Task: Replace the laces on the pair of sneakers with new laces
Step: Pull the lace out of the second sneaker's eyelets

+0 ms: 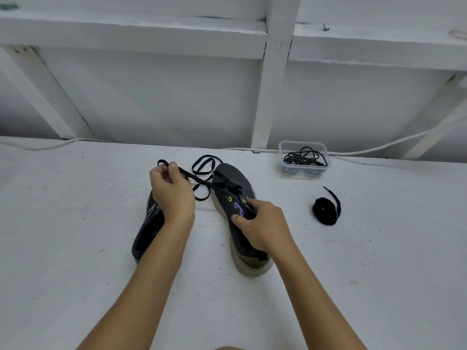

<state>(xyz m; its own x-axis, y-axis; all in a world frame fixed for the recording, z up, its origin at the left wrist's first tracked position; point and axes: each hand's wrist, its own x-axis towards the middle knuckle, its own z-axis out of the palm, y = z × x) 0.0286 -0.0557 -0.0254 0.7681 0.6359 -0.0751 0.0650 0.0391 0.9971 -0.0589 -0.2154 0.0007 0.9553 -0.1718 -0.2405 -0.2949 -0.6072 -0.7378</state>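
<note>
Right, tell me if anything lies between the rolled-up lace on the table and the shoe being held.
Nothing visible does. The rolled lace lies on bare table to the right of the shoe, with only open surface between them. The right hand grips the shoe; the left hand pinches the threaded lace.

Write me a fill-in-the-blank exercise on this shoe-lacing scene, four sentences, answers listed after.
1. The left hand pulls a flat black ____ away from the right sneaker.
2. The right hand steadies the sneaker with the ____ letter on its side.
3. The clear plastic container holds tangled black ____.
4. The rolled-up black lace lies on the white table, on the ____ side of the sneakers.

Answers: lace; purple; laces; right
</note>
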